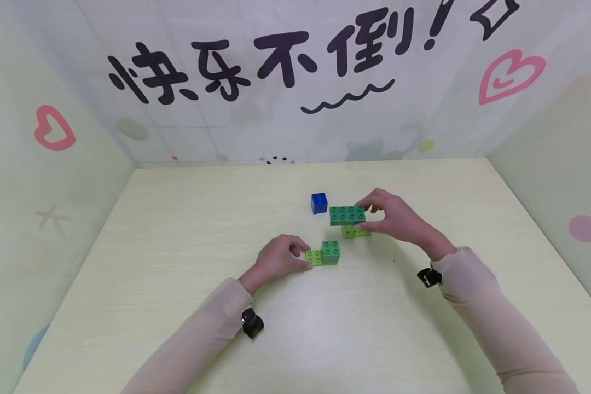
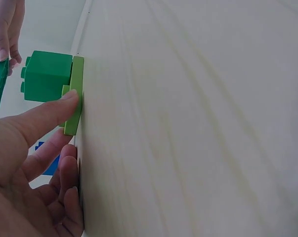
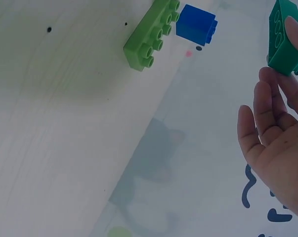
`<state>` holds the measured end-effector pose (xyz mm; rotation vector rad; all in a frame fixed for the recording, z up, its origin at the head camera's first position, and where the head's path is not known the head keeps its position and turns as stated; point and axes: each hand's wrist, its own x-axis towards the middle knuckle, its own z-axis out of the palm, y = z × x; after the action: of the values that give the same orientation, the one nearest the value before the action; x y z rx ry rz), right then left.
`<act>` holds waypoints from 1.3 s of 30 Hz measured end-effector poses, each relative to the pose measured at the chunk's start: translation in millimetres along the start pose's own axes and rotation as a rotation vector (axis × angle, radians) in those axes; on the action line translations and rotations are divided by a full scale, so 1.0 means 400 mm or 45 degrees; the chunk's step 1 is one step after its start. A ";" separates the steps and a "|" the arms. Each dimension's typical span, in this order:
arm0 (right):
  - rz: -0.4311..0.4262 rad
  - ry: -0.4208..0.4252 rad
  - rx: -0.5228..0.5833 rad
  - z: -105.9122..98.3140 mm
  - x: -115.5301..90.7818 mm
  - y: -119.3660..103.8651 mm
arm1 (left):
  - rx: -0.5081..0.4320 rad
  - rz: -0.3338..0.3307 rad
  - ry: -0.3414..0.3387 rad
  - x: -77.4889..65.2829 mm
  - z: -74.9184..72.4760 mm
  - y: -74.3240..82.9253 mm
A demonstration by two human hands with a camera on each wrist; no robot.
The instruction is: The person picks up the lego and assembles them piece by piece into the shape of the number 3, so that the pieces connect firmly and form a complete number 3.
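From my station I have the dark green brick [image 1: 347, 215], eight studs up, raised off the table near the middle of the head view. The right hand [image 1: 391, 219], at its three o'clock, pinches it by the near end, thumb on one side and fingertips on the other, parted only by the brick's width; in the right wrist view the other fingers extend loosely below it. Under the brick, toward five o'clock, I see a lime brick [image 1: 357, 232] lying on the table, partly covered from the head camera but apart from the brick above. A blue brick [image 1: 319, 203] stands on the table just beside, at ten o'clock. Toward seven o'clock, a small green block [image 1: 330, 252] sits on the three o'clock half of a thin lime plate [image 1: 313, 257], whose other half shows bare studs. The left hand [image 1: 280, 256] comes in from nine o'clock and pinches the plate's bare end between thumb and forefinger, spread just as wide as the plate; its remaining fingers curl loosely by the tabletop in my left wrist view. Further out, pale sleeves [image 1: 473, 284] reach in from four and eight o'clock over the wood-grained table [image 1: 177, 219], a black wrist device [image 1: 252, 323] at each cuff. At twelve o'clock rises a white wall [image 1: 256, 131] with large black characters [image 1: 285, 57], pink hearts [image 1: 482, 90] at ten and two.
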<state>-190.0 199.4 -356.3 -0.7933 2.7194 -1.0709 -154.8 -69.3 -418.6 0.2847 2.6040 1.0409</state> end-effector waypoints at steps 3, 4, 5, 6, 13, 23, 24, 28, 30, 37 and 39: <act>-0.029 -0.003 -0.001 0.013 -0.005 -0.007 | -0.004 -0.002 -0.001 0.001 0.001 -0.002; -0.038 -0.002 0.003 0.017 -0.006 -0.010 | -0.004 -0.003 0.000 0.001 0.001 -0.002; -0.043 0.000 0.012 0.022 -0.008 -0.012 | -0.004 -0.005 0.000 0.000 0.001 -0.002; -0.050 0.003 0.020 0.027 -0.009 -0.014 | -0.007 -0.005 0.001 0.000 0.001 -0.002; -0.069 0.040 0.086 0.067 -0.016 -0.017 | -0.005 0.000 0.004 0.000 0.000 -0.003; -0.086 0.038 0.123 0.106 -0.029 -0.025 | -0.011 0.039 -0.001 -0.008 -0.007 0.003; -0.085 0.034 0.123 0.110 -0.030 -0.025 | -0.011 0.041 0.001 -0.009 -0.007 0.003; -0.088 0.015 0.125 0.123 -0.031 -0.022 | -0.014 0.033 0.005 -0.004 -0.003 -0.001; -0.092 0.006 0.124 0.128 -0.031 -0.022 | -0.012 0.036 0.007 -0.003 -0.002 -0.003; -0.096 -0.003 0.133 0.146 -0.028 -0.022 | 0.006 0.026 0.006 -0.002 0.000 -0.005; -0.106 -0.010 0.138 0.151 -0.027 -0.023 | 0.011 0.023 0.005 -0.003 -0.001 -0.004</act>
<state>-159.6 162.7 -396.1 -0.8978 2.6171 -1.2178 -153.9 -70.9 -419.2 0.3086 2.6143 1.0376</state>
